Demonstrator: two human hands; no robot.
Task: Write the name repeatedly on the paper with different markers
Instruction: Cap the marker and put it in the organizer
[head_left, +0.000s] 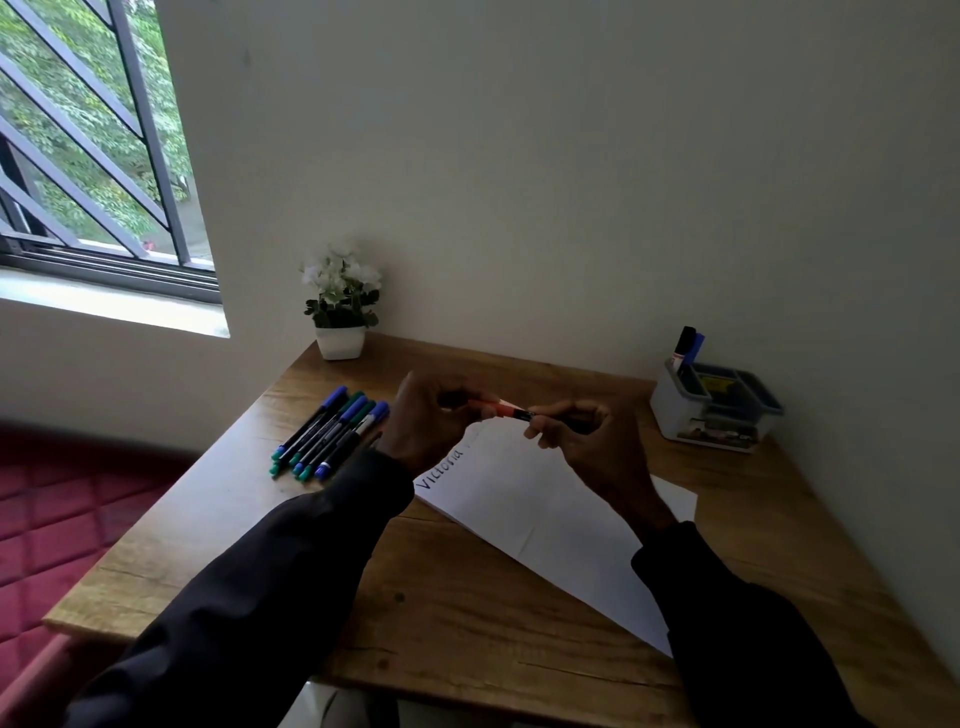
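Note:
A white sheet of paper (545, 514) lies at an angle on the wooden table (457, 613), with one name written in dark ink near its left edge. Above the paper's far end, both hands hold a red-orange marker (503, 409) roughly level. My left hand (431, 421) grips the red end, which may be the cap. My right hand (582, 441) pinches the dark barrel. Whether the cap is on or off is unclear. Several blue and green markers (332, 436) lie side by side to the left of my left hand.
A small white pot with white flowers (340, 312) stands at the table's back left corner. A clear plastic organiser (711, 405) with two upright markers sits at the back right by the wall. A red cushioned seat (57, 514) lies left of the table.

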